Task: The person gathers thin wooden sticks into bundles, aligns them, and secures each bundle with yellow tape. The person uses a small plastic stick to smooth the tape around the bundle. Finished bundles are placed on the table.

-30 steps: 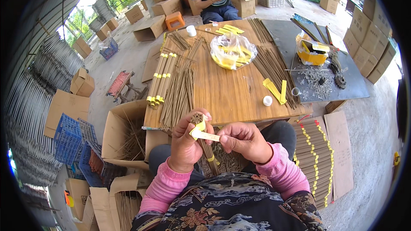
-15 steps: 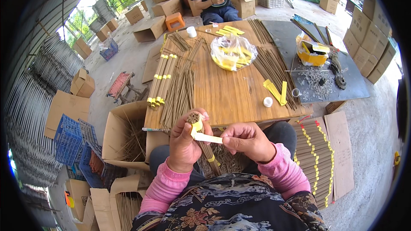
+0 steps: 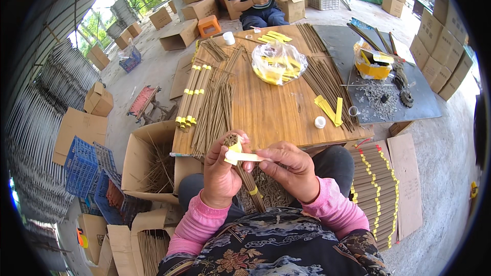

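Note:
My left hand [image 3: 217, 180] is closed round a bundle of thin brown incense sticks [image 3: 249, 184], which slants with its upper end between thumb and fingers. A yellow band circles the bundle lower down. Near the top, a yellow paper strip [image 3: 243, 157] with a pale underside wraps partly round the sticks, its tail sticking out to the right. My right hand [image 3: 295, 169] pinches the free end of that strip between thumb and forefinger. Just beyond my hands, loose incense sticks [image 3: 212, 117] lie on the wooden table [image 3: 271, 117], beside several yellow-banded bundles [image 3: 193, 94].
On the table are a plastic bag of yellow strips [image 3: 279, 64], loose yellow strips [image 3: 329, 110] and a small white tub [image 3: 320, 122]. Banded bundles [image 3: 376, 189] lie on cardboard at right. An open carton [image 3: 148, 174] stands at left. Across the table sits another person [image 3: 255, 0].
My right hand has moved slightly left and up, bringing the strip's tail closer to level. My left hand and the bundle stay nearly still. The other person's hands have shifted a little.

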Motion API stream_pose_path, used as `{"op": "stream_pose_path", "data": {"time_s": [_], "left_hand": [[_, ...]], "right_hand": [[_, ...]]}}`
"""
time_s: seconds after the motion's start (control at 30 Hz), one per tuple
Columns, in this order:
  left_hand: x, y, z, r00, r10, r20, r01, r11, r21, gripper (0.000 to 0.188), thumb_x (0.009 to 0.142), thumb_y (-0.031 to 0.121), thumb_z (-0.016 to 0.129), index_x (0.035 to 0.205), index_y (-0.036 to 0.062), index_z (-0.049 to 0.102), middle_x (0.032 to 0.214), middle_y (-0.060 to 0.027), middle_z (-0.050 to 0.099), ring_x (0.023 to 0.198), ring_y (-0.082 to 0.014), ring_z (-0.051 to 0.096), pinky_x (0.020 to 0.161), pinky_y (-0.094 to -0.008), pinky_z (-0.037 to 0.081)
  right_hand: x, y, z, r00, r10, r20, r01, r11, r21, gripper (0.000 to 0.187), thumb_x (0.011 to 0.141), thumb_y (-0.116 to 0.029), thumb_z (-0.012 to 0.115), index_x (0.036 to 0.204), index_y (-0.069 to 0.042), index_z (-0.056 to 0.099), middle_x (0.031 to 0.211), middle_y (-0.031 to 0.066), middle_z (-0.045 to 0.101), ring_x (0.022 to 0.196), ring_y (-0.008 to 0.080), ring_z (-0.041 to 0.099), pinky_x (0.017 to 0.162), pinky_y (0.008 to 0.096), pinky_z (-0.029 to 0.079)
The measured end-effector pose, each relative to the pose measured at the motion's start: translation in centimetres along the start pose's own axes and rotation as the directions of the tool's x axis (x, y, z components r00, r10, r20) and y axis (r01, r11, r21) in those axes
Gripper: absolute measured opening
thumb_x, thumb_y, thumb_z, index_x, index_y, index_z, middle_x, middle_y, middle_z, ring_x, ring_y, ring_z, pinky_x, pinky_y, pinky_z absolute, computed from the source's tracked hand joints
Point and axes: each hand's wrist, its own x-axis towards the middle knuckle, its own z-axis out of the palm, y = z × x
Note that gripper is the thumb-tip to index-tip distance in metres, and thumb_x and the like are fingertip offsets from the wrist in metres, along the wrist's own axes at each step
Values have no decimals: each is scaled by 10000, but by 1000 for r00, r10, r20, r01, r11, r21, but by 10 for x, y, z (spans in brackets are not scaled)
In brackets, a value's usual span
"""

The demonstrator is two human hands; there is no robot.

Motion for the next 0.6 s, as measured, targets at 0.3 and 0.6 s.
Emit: {"op": "stream_pose_path", "data": {"time_s": [0.3,0.6], "left_hand": [[0,1,-3,1000,24,12,-24,1000,-5,338,887,262,495,1082,-13,518,1029,-115,513,665,-161,524,561,-274,444],[1,4,-6,1000,9,23,-7,998,-66,319,888,270,493,1045,-4,541,1032,-108,498,642,-163,516,555,-273,431]], "right_hand": [[-2,0,-1,1000,-3,-2,3,998,-56,254,749,16,643,998,-27,623,806,70,569,713,143,555,612,230,444],[-2,-3,-10,998,54,-37,-55,998,-5,258,740,43,645,990,-12,624,835,60,578,716,104,534,615,207,418]]}}
